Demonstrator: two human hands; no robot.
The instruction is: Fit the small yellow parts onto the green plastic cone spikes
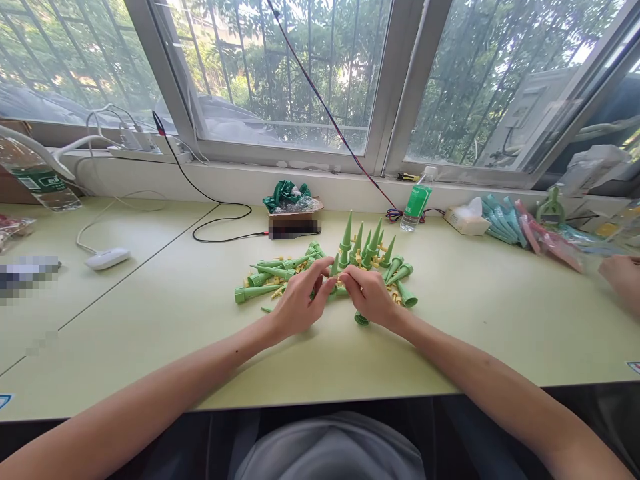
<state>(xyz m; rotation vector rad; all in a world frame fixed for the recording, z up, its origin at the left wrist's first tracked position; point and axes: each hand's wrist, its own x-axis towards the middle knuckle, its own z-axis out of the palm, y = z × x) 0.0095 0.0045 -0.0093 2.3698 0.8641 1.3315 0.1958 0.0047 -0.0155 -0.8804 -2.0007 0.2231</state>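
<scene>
Left grip point(300, 303) and right grip point(369, 293) meet at one green watering spike point(335, 264)

In the head view, the left grip pinches the green watering spike between thumb and index finger, its point upward, just above the desk point(350, 380). The right grip has thumb and fingertips pressed together on a small yellow connector point(340, 277) at the spike's base; how much of that piece sits between them is hidden.

Just behind the hands, a group of upright green spikes point(346, 239) stands close together. To the left of these, more green spikes point(256, 293) lie in a loose heap, mixed with yellow fittings point(277, 292). To the right, several others point(407, 294) lie on their sides, one with its open end facing the person. A round green end point(361, 319) shows below the right hand.

Farther back, a cardboard box point(295, 215) holds crumpled green plastic, and a clear bottle with a green label point(417, 202) stands near the window wall. Right of the bottle are a tissue pack point(465, 219) and bagged blue and pink items point(505, 220). At the far right edge, another person's hand point(623, 283) is partly in view.
</scene>
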